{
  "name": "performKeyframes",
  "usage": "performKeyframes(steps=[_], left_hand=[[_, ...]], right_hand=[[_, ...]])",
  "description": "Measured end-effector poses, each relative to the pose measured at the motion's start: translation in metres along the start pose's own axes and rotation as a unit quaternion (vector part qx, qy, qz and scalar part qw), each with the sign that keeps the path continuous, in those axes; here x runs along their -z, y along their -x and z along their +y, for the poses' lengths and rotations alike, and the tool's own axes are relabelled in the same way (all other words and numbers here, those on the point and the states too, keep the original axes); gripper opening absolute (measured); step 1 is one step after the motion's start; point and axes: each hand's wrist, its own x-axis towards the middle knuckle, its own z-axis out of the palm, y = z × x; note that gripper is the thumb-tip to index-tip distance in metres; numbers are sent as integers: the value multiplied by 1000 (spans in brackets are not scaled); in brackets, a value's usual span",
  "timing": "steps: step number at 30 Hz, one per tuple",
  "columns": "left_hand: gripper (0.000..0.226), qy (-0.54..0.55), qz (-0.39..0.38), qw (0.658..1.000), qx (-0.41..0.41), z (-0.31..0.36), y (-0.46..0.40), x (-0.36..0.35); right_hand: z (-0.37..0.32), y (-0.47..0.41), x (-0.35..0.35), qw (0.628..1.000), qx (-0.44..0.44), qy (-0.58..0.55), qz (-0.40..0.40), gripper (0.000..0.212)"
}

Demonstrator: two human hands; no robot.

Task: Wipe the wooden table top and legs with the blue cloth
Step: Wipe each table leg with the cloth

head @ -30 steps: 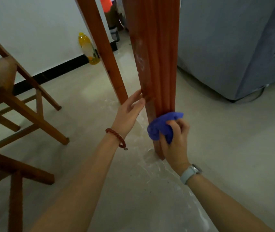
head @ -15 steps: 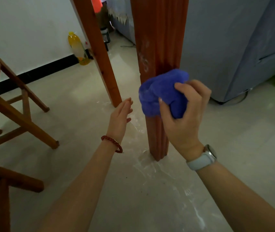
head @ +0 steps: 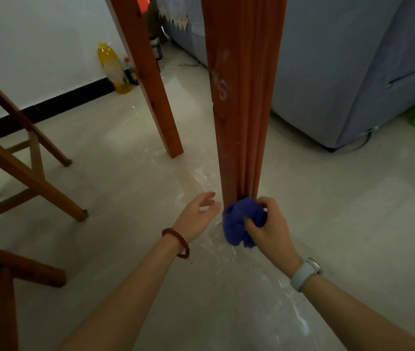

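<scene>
The blue cloth [head: 242, 222] is bunched up and gripped in the right hand [head: 269, 229], with the fingers curled round it and the thumb pressed into its folds. It is held against the foot of the near table leg [head: 242, 102], a grooved reddish wooden post marked with pale smears higher up. The floor [head: 328, 224] around the base of the leg is streaked with whitish marks. The left hand [head: 197, 216] is kept just beside the leg on its left, fingers relaxed and spread, nothing held; whether the wood is touched cannot be told. A red bead bracelet [head: 178, 243] is worn on the left wrist and a pale watch [head: 305, 273] on the right. A second table leg [head: 148, 72] is seen farther back, slanting in the view. Wooden chairs [head: 21, 171] are placed at the left, and a yellow bottle [head: 113, 67] is stood by the wall. A grey-covered appliance [head: 348, 72] is set at the right.
</scene>
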Motion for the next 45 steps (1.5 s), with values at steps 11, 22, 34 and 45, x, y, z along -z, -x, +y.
performKeyframes(steps=[11, 22, 34, 45], left_hand=[[36, 104, 178, 959, -193, 38, 20, 20], [52, 139, 420, 815, -373, 180, 0, 51], [26, 56, 293, 910, -287, 73, 3, 20], [33, 146, 290, 851, -413, 133, -5, 14]], right_hand=[[-94, -20, 7, 956, 272, -29, 107, 37], [-97, -47, 25, 937, 321, 38, 135, 51], [-90, -48, 19, 942, 311, -24, 127, 49], [-95, -43, 43, 954, 257, -123, 98, 44]])
